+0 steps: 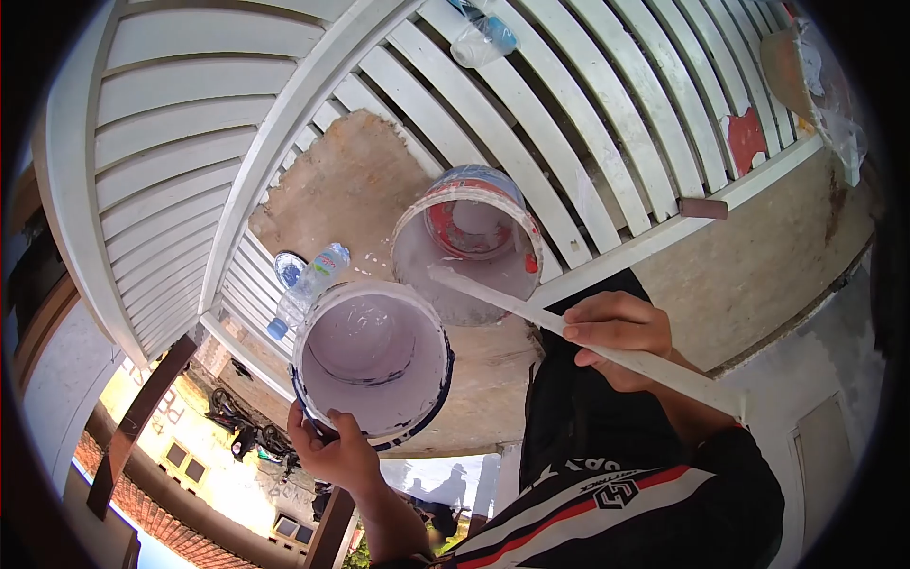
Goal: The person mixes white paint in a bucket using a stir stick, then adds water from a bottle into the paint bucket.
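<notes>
My left hand point(343, 453) grips the near rim of a paint-smeared bucket point(438, 365), which is tilted so its pale inside shows. In my right hand point(621, 337) is a long whitish stick point(512, 302), held between fingers and thumb. The stick's far end reaches into a second bucket point(412, 248), whose rim and inside carry pale and red paint. The two buckets stand side by side. A clear plastic bottle point(318, 280) lies just beyond the left bucket, beside a small blue-and-white round lid or can point(289, 268).
White slats point(569, 123) run behind the buckets, and a white slatted panel point(180, 123) rises at left. Another bottle point(483, 43) lies on the slats. A reddish-brown block point(702, 208) sits on the slat edge. A worn container with plastic point(815, 85) is at upper right.
</notes>
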`<action>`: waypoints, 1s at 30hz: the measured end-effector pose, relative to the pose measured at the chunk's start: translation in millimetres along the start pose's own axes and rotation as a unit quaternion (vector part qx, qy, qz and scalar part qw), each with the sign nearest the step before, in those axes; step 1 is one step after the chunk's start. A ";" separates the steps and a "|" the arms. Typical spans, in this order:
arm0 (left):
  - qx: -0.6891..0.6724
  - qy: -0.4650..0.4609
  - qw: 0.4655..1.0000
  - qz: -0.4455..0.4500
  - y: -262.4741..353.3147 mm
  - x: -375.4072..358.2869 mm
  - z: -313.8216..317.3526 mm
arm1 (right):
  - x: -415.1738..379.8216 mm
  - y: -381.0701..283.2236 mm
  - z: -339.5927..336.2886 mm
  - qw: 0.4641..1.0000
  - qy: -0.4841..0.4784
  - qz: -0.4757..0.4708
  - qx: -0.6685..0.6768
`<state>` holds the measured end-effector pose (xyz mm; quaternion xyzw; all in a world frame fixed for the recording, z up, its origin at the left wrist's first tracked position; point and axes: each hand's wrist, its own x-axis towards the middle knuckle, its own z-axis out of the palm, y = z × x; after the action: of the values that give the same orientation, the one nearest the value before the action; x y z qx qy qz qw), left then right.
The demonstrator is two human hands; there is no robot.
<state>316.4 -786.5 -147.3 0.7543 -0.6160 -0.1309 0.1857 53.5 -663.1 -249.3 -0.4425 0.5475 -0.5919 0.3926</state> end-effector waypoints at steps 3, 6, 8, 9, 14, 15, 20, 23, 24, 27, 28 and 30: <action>0.009 -0.005 1.000 0.015 -5.0 0.1 -1.5 | -7.7 4.1 6.2 1.000 0.005 0.001 -0.015; 0.011 -0.002 0.999 0.031 -6.8 -1.3 -2.3 | -14.1 -0.2 10.0 0.999 0.000 -0.030 -0.018; 0.019 -0.008 0.999 0.029 -0.2 -3.5 -1.2 | -15.1 -5.0 12.8 0.998 -0.002 -0.059 -0.020; 0.019 -0.008 0.999 0.031 1.0 -4.5 -0.1 | -16.2 -7.7 14.2 0.998 -0.008 -0.062 -0.015; 0.036 -0.019 0.998 0.052 3.0 -5.3 1.0 | -16.6 -16.4 16.6 0.996 -0.013 -0.091 -0.024; 0.028 -0.016 0.998 0.046 2.7 -5.4 1.9 | -16.2 -16.4 16.2 0.995 -0.013 -0.090 -0.029; 0.022 -0.010 0.999 0.023 2.0 -6.3 0.8 | -19.9 6.2 16.5 0.998 0.032 -0.022 -0.054; 0.006 0.006 1.000 -0.002 -0.9 -6.2 -0.9 | -22.6 29.1 22.4 0.993 0.072 0.048 -0.081; 0.011 0.008 1.000 0.004 -4.4 -5.7 -3.7 | -24.6 38.0 26.6 0.988 0.085 0.088 -0.089; 0.018 0.016 1.000 -0.001 -10.5 -4.0 -5.7 | -26.5 36.4 34.0 0.986 0.109 0.097 -0.080; 0.021 0.011 1.000 -0.020 -4.9 -4.9 -6.3 | -24.8 35.5 38.0 0.983 0.116 0.113 -0.087; 0.017 0.006 0.999 -0.030 -3.8 -4.9 -5.4 | -23.0 33.4 39.3 0.978 0.131 0.130 -0.095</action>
<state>321.1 -780.4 -144.3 0.7761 -0.5944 -0.1208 0.1726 97.2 -656.1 -284.3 -0.3209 0.7009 -0.5341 0.3473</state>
